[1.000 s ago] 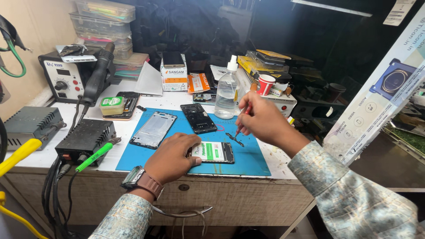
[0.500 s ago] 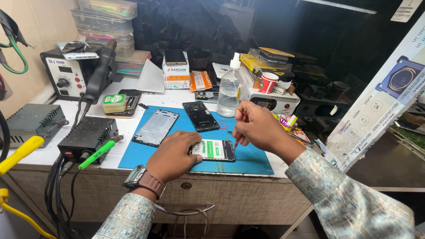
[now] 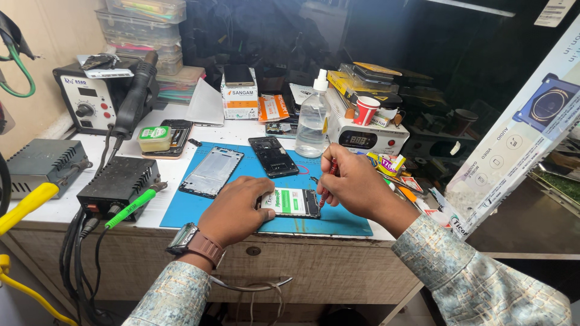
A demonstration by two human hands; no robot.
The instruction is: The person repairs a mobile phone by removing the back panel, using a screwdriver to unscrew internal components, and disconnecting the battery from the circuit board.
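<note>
- Head view: left hand (image 3: 234, 210) lies palm-down, fingers curled, pinning the opened phone (image 3: 291, 202) at the front of the blue mat (image 3: 199, 211).
- Right hand (image 3: 356, 184) pinches a red screwdriver (image 3: 328, 181) upright, tip at phone's right edge.
- Phone's left end hidden under left-hand fingers; screw itself too small to see.

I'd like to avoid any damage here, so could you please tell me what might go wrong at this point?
The red screwdriver in the right hand points down at the edge of the opened phone; a slip could scratch its battery. The left hand holds only one end, so the phone might pivot on the blue mat. The spray bottle behind could be knocked over.
</note>
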